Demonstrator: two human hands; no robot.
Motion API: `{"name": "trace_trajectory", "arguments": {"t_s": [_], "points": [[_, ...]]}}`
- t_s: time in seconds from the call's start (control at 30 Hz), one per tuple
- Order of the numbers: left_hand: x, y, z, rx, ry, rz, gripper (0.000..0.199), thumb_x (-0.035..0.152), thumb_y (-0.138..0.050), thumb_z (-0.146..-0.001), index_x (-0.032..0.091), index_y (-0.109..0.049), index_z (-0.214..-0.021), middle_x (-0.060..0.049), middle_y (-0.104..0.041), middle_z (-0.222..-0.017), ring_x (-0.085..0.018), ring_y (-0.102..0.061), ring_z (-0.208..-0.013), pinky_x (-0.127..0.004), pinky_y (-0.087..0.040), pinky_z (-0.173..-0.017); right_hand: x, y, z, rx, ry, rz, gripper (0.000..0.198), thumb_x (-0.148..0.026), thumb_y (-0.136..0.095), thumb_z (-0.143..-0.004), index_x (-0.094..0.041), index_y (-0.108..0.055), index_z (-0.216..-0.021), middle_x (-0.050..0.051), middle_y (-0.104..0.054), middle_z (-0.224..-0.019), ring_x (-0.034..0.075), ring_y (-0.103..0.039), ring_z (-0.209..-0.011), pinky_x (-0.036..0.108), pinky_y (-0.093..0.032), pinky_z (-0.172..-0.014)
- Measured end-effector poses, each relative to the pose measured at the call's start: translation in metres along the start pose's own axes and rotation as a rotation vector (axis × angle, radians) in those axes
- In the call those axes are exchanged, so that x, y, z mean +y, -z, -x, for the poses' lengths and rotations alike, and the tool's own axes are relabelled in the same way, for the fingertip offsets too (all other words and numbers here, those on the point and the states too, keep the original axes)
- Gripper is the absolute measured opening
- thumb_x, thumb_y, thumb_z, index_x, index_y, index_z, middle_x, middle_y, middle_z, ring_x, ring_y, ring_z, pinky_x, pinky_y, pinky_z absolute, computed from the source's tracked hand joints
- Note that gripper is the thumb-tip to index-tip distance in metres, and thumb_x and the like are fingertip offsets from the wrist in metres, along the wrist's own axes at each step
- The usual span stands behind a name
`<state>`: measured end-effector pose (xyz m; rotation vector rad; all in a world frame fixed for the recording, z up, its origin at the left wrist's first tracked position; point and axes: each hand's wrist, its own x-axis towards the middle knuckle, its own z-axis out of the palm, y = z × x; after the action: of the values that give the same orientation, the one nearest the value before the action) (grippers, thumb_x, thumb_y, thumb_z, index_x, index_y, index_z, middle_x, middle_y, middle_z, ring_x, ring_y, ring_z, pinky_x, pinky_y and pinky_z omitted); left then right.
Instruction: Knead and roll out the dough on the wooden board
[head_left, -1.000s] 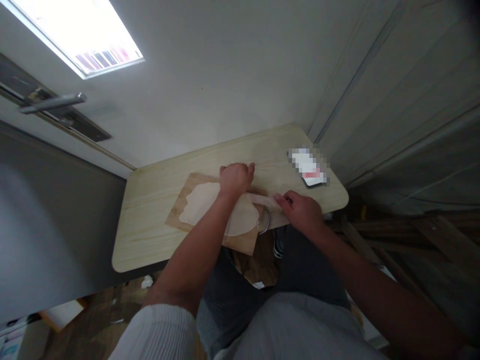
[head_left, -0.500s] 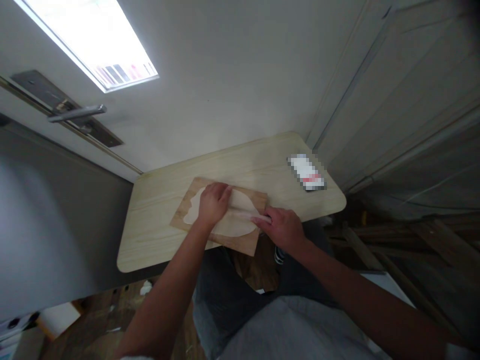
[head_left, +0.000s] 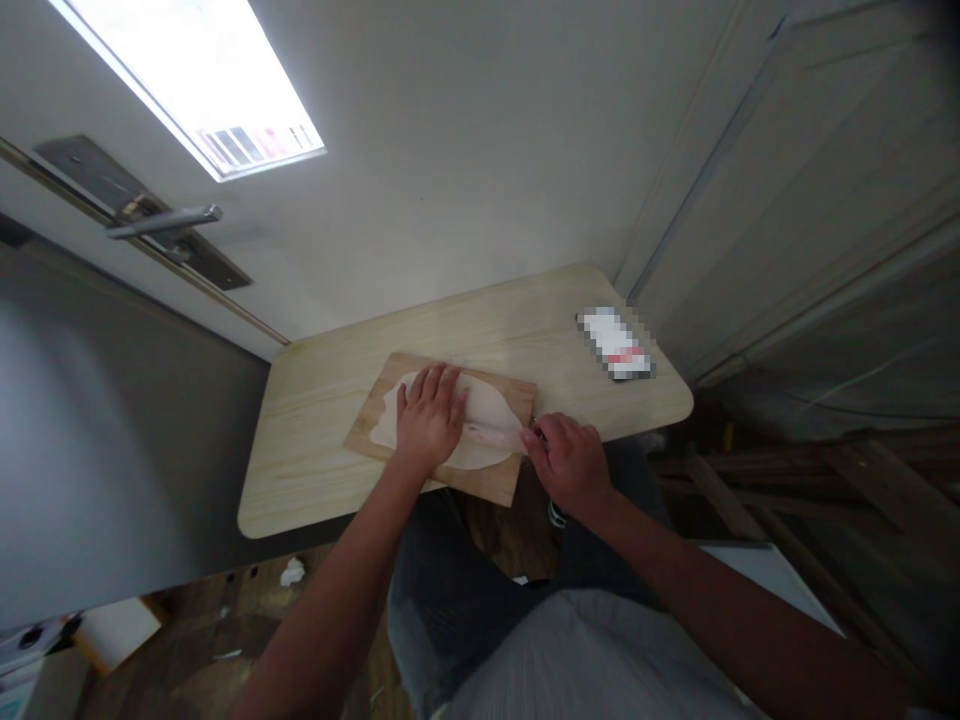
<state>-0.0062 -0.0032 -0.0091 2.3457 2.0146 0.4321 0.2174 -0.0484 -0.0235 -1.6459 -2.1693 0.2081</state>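
A pale, flattened sheet of dough (head_left: 491,400) with a wavy left edge lies on a wooden board (head_left: 480,487). My left hand (head_left: 431,415) rests palm down over the middle of the sheet, its fingers stretched out and a little apart. Across the dough runs a thin, pale rolling pin (head_left: 495,436), blurred and hard to tell from the sheet. My right hand (head_left: 568,455) is closed around its right end, just past the board's right edge. Whatever lies beneath the left palm is hidden.
The board sits at the front of a light wood table (head_left: 300,430), slightly over its near edge. A phone (head_left: 615,343) with a blurred-out screen lies at the table's right. Behind stands a door with a metal handle (head_left: 165,220). My legs are below the table edge.
My left hand's fingers have straightened and spread over the dough. My right hand's fingers have rolled further over the pin's end. Board and phone stay in place.
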Motion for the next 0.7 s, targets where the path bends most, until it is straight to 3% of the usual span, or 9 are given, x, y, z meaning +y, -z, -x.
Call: {"name": "trace_trajectory", "arguments": {"t_s": [0.23,0.7], "points": [[0.005,0.002,-0.011,-0.013,-0.004,-0.064,0.048,0.044,-0.026,-0.102,0.033,-0.042,-0.146,-0.003,-0.043,-0.154,-0.028,-0.036,-0.142,-0.057,-0.027,-0.116,0.004,-0.010,-0.010,0.079,-0.029,0.064,0.027,-0.035,-0.042,-0.101,-0.019,-0.060,-0.090,0.006,-0.066,-0.086,0.021,-0.056,-0.084,0.033,-0.025,-0.071],[0.005,-0.004,-0.036,-0.037,0.014,-0.061,0.047,0.047,-0.025,-0.102,0.034,-0.049,-0.141,-0.002,-0.048,-0.151,-0.028,-0.039,-0.138,-0.052,-0.028,-0.114,0.016,-0.013,-0.037,0.032,-0.112,0.080,0.024,-0.029,-0.039,-0.098,-0.019,-0.061,-0.095,0.006,-0.067,-0.091,0.021,-0.058,-0.085,0.033,-0.027,-0.070]]}}
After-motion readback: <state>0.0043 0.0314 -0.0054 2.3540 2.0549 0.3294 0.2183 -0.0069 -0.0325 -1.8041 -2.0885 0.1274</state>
